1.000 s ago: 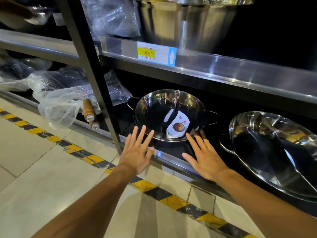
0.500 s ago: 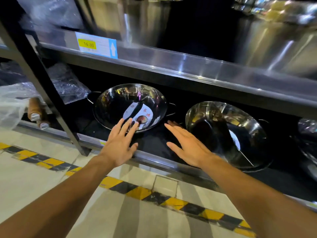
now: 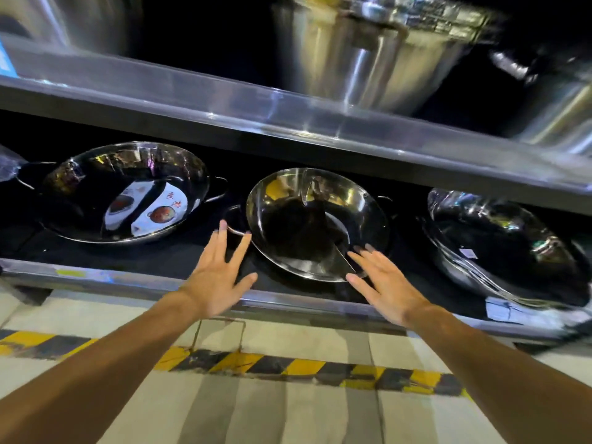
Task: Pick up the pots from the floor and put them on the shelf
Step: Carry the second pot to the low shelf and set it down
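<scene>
Both hands splayed, empty | left hand (image 3: 213, 280) at 7 o'clock of middle pot (image 3: 315, 224), right hand (image 3: 386, 285) at 5 | pot tilted on bottom shelf (image 3: 128, 277) | risk: a nudge tips it, clanging into wrapped pot (image 3: 499, 245) at 3 o'clock

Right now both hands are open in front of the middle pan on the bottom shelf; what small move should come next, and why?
Probably close both hands on the middle pan: the left hand sits by its left loop handle, the right hand over its near rim. Both are open, holding nothing, and the pan leans tilted, so a two-sided grip looks needed to straighten it on the bottom shelf.
</scene>
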Available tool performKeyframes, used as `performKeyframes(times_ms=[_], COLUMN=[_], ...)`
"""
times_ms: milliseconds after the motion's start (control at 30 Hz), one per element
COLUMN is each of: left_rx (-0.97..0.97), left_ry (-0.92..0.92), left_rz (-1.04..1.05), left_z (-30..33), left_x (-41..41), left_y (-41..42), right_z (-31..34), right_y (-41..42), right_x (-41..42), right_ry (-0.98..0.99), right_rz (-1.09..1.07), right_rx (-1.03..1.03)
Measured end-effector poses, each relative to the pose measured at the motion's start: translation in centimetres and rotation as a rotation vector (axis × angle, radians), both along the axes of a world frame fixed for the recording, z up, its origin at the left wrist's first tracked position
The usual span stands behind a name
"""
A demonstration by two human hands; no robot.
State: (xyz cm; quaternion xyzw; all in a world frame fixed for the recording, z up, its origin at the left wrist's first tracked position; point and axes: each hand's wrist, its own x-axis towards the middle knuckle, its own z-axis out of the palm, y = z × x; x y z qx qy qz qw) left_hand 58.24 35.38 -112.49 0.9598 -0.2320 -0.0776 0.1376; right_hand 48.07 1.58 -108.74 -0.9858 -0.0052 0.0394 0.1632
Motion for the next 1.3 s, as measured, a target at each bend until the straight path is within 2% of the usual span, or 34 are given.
performKeyframes(times_ms=[67, 167, 267, 333, 433, 533, 667, 733, 867, 1100, 1200, 1300], left_rx=[0.042, -0.104, -0.14, -0.136, -0.177, -0.065, -0.015, -0.01, -0.052, 0.069, 0.006, -0.053], left_ry=[0.006, 0.03, -0.245, -0.315, -0.215, -0.244, -0.137, -0.155, -0.272, -0.21, -0.156, -0.132], left_rz=[0.017, 0.054, -0.021, -0.158, -0.252, -0.249, -0.127, -0.093, -0.268, -0.209, -0.203, -0.151], left_z=[0.4, 1.0, 0.7, -0.2, -1.8, -1.8, -0.3, 0.0, 0.6, 0.8, 1.1, 2.3], left_x=[1.6, 2.6, 0.8, -0.9, -1.7, -0.3, 2.0, 2.0, 0.6, 1.1, 1.5, 1.8], left_y=[0.0, -0.6, -1.2, -1.5, -0.7, 0.3, -0.1, -0.6, -1.5, -2.1, -1.7, -0.8], right_z=[0.0, -0.1, -0.2, -0.3, -0.2, 0.1, 0.0, -0.1, -0.4, -0.5, -0.1, 1.0], right_y=[-0.2, -0.7, -1.4, -1.5, -1.2, -0.7, -0.5, -0.3, -0.1, 0.6, 1.0, 1.4], right_x=[-0.3, -0.7, -0.7, -0.7, -0.7, -0.6, -0.8, -0.7, -0.6, -0.2, -0.3, -0.3], right_ry=[-0.001, -0.046, -0.074, -0.021, 0.014, 0.033, 0.089, 0.101, 0.101, 0.098, 0.131, 0.029], right_rz=[0.023, 0.05, -0.008, -0.045, -0.067, -0.076, -0.029, -0.022, -0.028, -0.023, -0.029, -0.049], right_rx=[0.025, -0.03, -0.08, -0.08, -0.09, -0.083, -0.07, -0.058, -0.039, -0.006, 0.023, -0.086])
